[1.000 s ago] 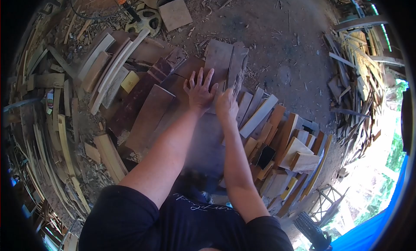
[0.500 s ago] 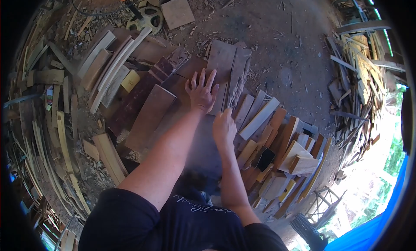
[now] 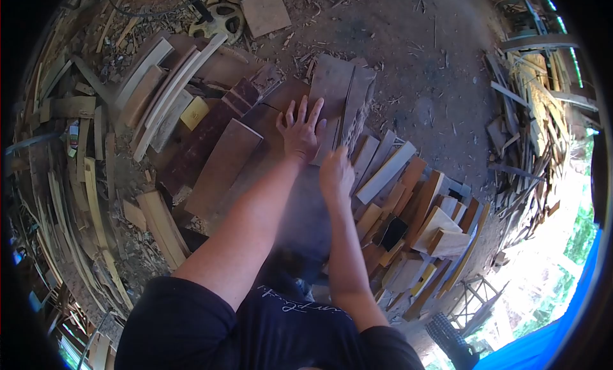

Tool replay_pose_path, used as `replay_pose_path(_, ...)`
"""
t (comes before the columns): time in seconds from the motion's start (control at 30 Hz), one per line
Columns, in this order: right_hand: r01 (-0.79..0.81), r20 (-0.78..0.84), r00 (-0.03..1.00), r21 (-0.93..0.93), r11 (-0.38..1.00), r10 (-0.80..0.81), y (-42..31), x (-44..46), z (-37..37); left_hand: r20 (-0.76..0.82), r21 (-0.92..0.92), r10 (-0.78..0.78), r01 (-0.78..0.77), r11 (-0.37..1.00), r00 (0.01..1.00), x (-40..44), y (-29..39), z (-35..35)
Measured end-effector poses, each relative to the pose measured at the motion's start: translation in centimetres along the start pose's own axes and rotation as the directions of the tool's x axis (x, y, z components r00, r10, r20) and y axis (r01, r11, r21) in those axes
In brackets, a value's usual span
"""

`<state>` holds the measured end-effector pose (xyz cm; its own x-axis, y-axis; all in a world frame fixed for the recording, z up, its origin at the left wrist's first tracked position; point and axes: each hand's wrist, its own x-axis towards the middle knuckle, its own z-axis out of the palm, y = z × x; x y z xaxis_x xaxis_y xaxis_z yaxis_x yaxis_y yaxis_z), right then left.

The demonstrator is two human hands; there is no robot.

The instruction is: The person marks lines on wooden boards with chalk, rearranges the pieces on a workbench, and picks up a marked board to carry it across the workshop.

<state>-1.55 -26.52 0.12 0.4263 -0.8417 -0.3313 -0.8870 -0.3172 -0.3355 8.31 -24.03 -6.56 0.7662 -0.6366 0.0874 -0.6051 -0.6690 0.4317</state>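
My left hand [image 3: 301,132] lies flat with fingers spread on a wide brown board [image 3: 331,76], pressing near its middle. Just to its right, my right hand [image 3: 336,177] is closed in a fist at the near end of a long dark line that runs along the board. What the fist holds is hidden by the fingers. Right of the line, the board has a rough, ragged edge [image 3: 363,105]. Another brown board [image 3: 225,167] lies to the left of my left forearm.
Cut wood blocks [image 3: 386,172] are stacked to my right, with a small black box [image 3: 390,233] among them. Curved pale strips [image 3: 185,83] and a yellow block [image 3: 195,114] lie left. A wheel-like metal base [image 3: 220,24] stands at the back. Scrap wood [image 3: 533,95] is piled far right.
My right hand has moved a short way forward along the dark line, away from my body. My left hand stays spread on the board. The view has shifted slightly.
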Motion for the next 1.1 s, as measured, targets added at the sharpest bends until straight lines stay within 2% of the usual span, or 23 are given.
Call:
replay_pose_path(0.1,0.085,-0.036,0.996,0.027,0.996,-0.084,-0.6,5.6,0.1,-0.007,0.011,0.001,-0.001,1.0,1.0,0.0,0.0,0.0)
replay_pose_path(0.2,0.07,-0.067,0.995,0.017,0.997,-0.068,-0.1,2.9,0.3,-0.015,0.028,0.012,-0.011,1.0,1.0,0.0,0.0,0.1)
replay_pose_path(0.27,-0.046,0.022,0.999,-0.044,0.998,0.047,-0.4,-1.1,-0.6,-0.01,0.021,0.005,-0.004,1.0,1.0,0.2,0.0,0.0)
replay_pose_path(0.37,-0.044,0.005,0.999,-0.041,0.998,0.045,-0.1,-1.0,-0.1,0.003,0.023,-0.005,0.004,1.0,1.0,0.2,0.0,0.0)
replay_pose_path(0.47,0.105,-0.049,0.993,-0.032,0.994,-0.106,-0.2,5.6,0.6,-0.012,0.021,0.009,-0.009,1.0,1.0,0.0,0.2,-0.1)
replay_pose_path(0.5,0.107,-0.05,0.993,-0.027,0.994,-0.109,-0.5,5.4,0.4,-0.017,0.02,0.012,-0.011,1.0,1.0,0.0,0.1,-0.1)
replay_pose_path(0.57,0.101,-0.06,0.993,0.038,0.994,-0.099,-0.6,4.3,0.1,-0.007,0.021,0.007,-0.007,1.0,1.0,-0.2,-0.1,-0.1)
replay_pose_path(0.63,-0.001,0.008,1.0,-0.032,1.0,0.001,-0.3,0.4,-0.4,0.001,0.011,-0.002,0.002,1.0,1.0,0.2,0.0,0.2)
replay_pose_path(0.73,-0.088,0.074,0.993,-0.021,0.996,0.089,-0.2,-1.8,-0.7,0.012,-0.001,-0.007,0.007,1.0,1.0,-0.1,0.0,0.0)
replay_pose_path(0.77,-0.093,0.076,0.993,-0.02,0.996,0.094,0.0,-1.1,-0.1,0.002,0.003,-0.001,0.001,1.0,1.0,0.1,-0.2,0.1)
replay_pose_path(0.83,0.02,-0.023,1.0,0.043,0.999,-0.019,0.2,1.8,0.9,-0.008,0.001,0.013,-0.013,1.0,1.0,-0.2,0.2,0.1)
replay_pose_path(0.93,0.073,-0.033,0.997,0.051,0.996,-0.071,-0.3,3.6,0.1,0.005,0.03,0.006,-0.006,1.0,1.0,-0.3,-0.2,0.0)
replay_pose_path(1.1,-0.028,0.012,1.0,-0.003,1.0,0.028,-0.5,-2.5,-0.7,-0.007,0.03,0.002,-0.002,1.0,1.0,0.0,0.0,0.3)
